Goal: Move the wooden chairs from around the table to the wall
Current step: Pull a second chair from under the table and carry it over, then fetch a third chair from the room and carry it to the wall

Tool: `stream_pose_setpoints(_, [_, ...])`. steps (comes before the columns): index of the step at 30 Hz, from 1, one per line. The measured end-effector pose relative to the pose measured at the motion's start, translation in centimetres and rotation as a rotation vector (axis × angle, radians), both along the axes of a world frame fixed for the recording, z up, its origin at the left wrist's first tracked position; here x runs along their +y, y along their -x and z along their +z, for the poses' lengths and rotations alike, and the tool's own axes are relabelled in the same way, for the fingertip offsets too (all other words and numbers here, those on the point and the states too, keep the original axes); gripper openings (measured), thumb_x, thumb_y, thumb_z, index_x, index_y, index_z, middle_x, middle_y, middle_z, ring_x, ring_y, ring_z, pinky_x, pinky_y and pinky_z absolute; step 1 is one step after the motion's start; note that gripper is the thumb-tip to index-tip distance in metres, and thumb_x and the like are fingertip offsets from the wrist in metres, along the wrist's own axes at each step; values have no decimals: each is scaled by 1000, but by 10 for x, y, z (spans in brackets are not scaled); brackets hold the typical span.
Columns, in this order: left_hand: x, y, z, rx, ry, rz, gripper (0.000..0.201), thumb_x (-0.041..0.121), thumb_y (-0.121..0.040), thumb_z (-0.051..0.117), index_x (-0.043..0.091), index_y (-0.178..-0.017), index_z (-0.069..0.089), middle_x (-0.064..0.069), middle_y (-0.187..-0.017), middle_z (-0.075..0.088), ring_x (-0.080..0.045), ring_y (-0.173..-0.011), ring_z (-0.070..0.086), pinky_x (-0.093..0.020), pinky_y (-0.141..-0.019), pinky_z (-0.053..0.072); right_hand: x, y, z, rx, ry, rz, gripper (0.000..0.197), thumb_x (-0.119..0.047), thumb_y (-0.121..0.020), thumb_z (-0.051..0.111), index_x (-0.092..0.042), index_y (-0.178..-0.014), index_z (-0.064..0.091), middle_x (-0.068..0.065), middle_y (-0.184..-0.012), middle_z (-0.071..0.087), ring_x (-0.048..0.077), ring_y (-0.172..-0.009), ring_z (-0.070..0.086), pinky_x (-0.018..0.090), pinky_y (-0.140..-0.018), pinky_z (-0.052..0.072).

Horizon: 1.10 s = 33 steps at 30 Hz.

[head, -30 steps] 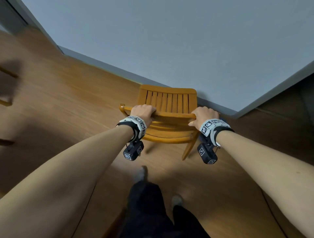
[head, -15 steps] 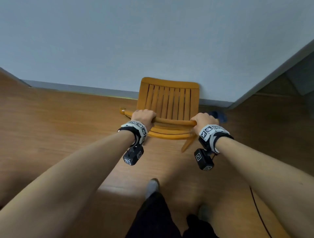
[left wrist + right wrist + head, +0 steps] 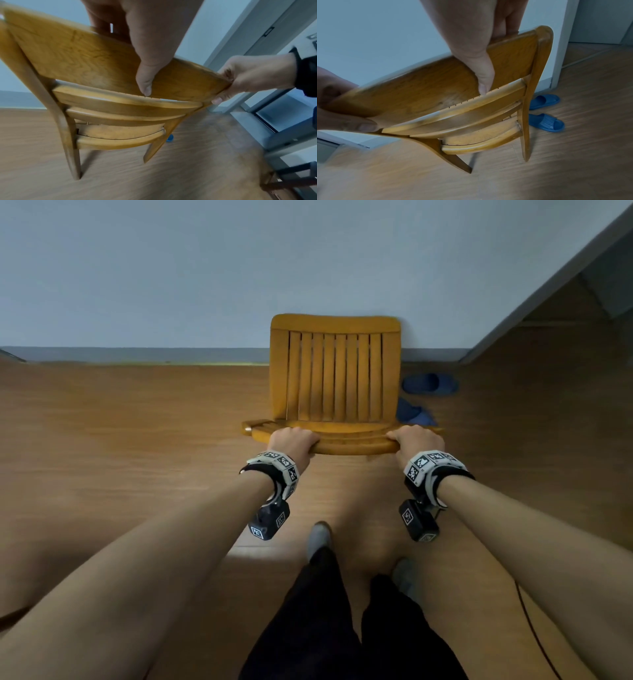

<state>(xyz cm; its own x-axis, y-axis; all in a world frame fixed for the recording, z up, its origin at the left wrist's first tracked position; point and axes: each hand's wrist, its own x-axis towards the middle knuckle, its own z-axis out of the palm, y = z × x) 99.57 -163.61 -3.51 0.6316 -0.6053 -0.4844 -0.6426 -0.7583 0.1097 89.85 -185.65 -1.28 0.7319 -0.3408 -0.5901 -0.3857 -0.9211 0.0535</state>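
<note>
A wooden chair (image 3: 334, 378) with a slatted seat faces the grey wall (image 3: 239, 268), the seat's front edge at the skirting. My left hand (image 3: 293, 440) grips the left part of the backrest's top rail, and my right hand (image 3: 416, 440) grips its right end. In the left wrist view my thumb (image 3: 145, 81) lies down the back of the top rail (image 3: 82, 58), fingers curled over the top. The right wrist view shows the same hold: thumb (image 3: 483, 81) on the rail (image 3: 423, 83), fingers over its edge. The rear legs reach down near the floor; contact is blurred.
Two blue slippers (image 3: 430, 384) (image 3: 414, 414) lie on the wooden floor just right of the chair. A wall corner and doorway (image 3: 548, 285) open at the right. A black cable (image 3: 534, 628) runs along the floor at my right. My socked feet (image 3: 318, 537) stand behind the chair.
The chair has travelled with me toward the wall and now stands square to it, seat front at the skirting. Both hands kept their hold on the top rail.
</note>
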Motion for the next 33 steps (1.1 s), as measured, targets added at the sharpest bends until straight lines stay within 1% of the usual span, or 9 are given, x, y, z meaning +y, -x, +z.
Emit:
stream_pose_setpoints(2, [1, 6, -1, -4, 22, 23, 11, 20, -95, 58, 23, -101, 67, -1, -95, 69, -28, -92, 66, -33, -69, 42, 1, 4, -2, -16, -11, 4, 31, -18, -96, 63, -29, -124, 69, 5, -118, 68, 30, -111, 64, 38, -83, 54])
stream_pose_setpoints(6, [4, 22, 0, -37, 79, 88, 9, 24, -93, 62, 21, -101, 63, -1, -103, 67, -26, -103, 60, -35, -92, 41, 5, 19, -1, -112, -65, 1, 17, -17, -93, 62, -18, -108, 68, 7, -109, 67, 31, -107, 62, 37, -81, 49])
stream_pose_setpoints(11, [15, 53, 29, -9, 140, 211, 42, 23, -90, 64, 19, -131, 56, -3, -140, 54, -25, -130, 48, -43, -108, 40, 10, 45, 12, -228, -115, 77, 18, -18, -90, 65, -18, -107, 60, 4, -109, 60, 27, -100, 61, 32, -72, 41])
stream_pose_setpoints(16, [40, 103, 85, -32, 100, 375, 53, 37, -95, 58, 18, -144, 50, -4, -145, 52, -28, -128, 52, -42, -101, 47, 29, 65, 44, -250, -114, 239, 24, -17, -93, 60, -15, -117, 62, 5, -114, 62, 27, -105, 61, 35, -79, 48])
stream_pose_setpoints(19, [76, 123, 119, -85, 84, 496, 50, 33, -96, 56, 20, -144, 49, -3, -144, 54, -26, -125, 55, -40, -96, 49, 56, 60, 74, -238, -129, 335, 28, -19, -94, 59, -17, -122, 63, 4, -115, 63, 27, -103, 62, 34, -75, 48])
stream_pose_setpoints(22, [121, 130, 150, -133, 51, 607, 55, 32, -95, 59, 20, -148, 47, -3, -146, 54, -26, -127, 55, -40, -97, 51, 90, 43, 103, -222, -149, 397, 37, -21, -95, 58, -18, -132, 61, 6, -122, 66, 28, -105, 65, 38, -83, 56])
stream_pose_setpoints(26, [196, 137, 193, -209, 29, 779, 54, 32, -96, 59, 21, -148, 48, -1, -147, 53, -25, -127, 55, -40, -96, 50, 158, 7, 138, -231, -204, 517, 38, -23, -95, 57, -21, -132, 61, 8, -127, 66, 30, -106, 66, 36, -84, 56])
stream_pose_setpoints(30, [276, 137, 221, -248, -3, 946, 53, 37, -97, 58, 23, -147, 49, 0, -146, 53, -25, -125, 56, -40, -95, 50, 246, -35, 156, -269, -305, 642, 55, -22, -96, 57, -25, -150, 50, 6, -146, 57, 30, -124, 60, 40, -97, 53])
stream_pose_setpoints(33, [343, 132, 233, -266, -25, 1051, 52, 38, -96, 57, 23, -146, 50, 0, -144, 54, -25, -125, 56, -40, -97, 50, 323, -70, 164, -266, -333, 748, 56, -21, -97, 57, -23, -152, 48, 6, -149, 55, 30, -128, 57, 44, -102, 51])
